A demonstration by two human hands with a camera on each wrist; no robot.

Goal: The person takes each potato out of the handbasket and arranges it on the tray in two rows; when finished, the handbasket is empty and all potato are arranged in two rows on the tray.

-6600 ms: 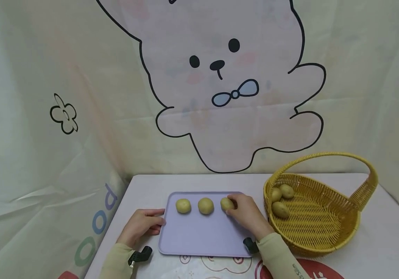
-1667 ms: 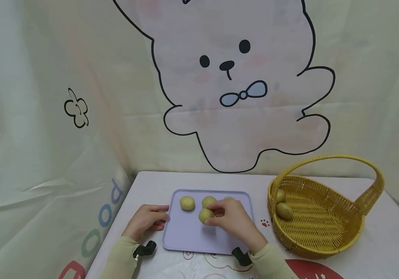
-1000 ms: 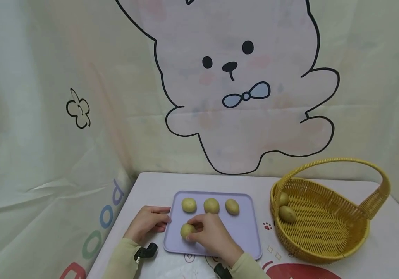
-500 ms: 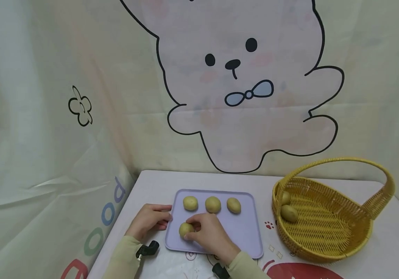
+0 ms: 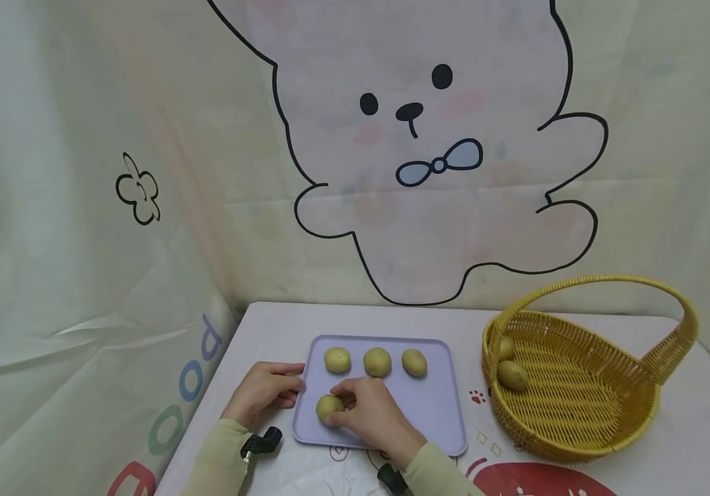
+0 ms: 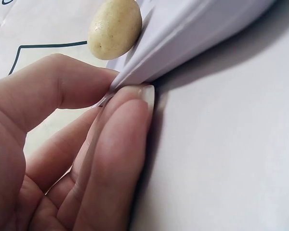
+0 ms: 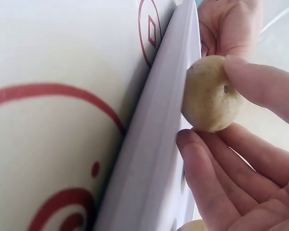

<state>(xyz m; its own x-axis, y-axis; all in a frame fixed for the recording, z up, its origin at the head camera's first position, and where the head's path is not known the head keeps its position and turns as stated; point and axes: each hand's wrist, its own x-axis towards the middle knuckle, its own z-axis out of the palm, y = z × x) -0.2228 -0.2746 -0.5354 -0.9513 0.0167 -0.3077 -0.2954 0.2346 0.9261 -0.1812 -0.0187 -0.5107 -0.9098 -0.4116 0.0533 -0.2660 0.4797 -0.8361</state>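
In the head view my right hand (image 5: 372,412) pinches a potato (image 5: 329,408) between thumb and fingers, at the front left of the lilac tray (image 5: 413,413). The right wrist view has this potato (image 7: 209,96) low against the tray, thumb on one side and fingers on the other. My left hand (image 5: 262,391) grips the tray's left rim, and the left wrist view shows thumb and fingertips meeting around that rim (image 6: 149,60). Along the back of the tray lie three potatoes: left (image 5: 337,359), middle (image 5: 377,362) and right (image 5: 413,363).
A yellow wicker basket (image 5: 578,441) with a tall handle stands right of the tray. Inside, at its left end, are two visible potatoes (image 5: 513,375). The white table (image 5: 293,320) backs onto a printed cloth (image 5: 392,255).
Earlier my right hand set a potato at the tray's back right. It then carried another from the basket to the front left, where it has stayed. Left hand keeps the rim.
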